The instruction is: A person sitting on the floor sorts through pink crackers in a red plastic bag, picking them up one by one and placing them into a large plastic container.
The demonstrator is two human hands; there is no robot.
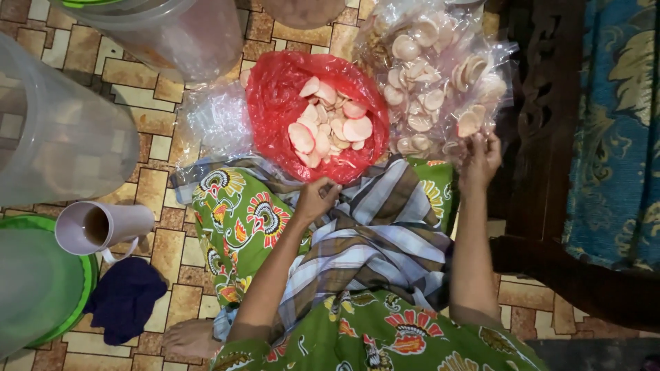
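Both hands clamped — left (317, 196) on red bag (275, 103) rim, right (481, 159) on clear bag (440, 69) edge.

Brown tiled floor (172, 247) (pale grout lines), with dark carved wooden furniture (543, 117) at right.

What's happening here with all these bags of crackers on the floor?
A person sits on a tiled floor, a striped cloth over their lap. Their left hand grips the near edge of a red plastic bag holding pale round crackers. Their right hand is raised to the bottom of a clear plastic bag full of similar crackers. Large clear plastic containers, a white mug and a dark cloth lie to the left.
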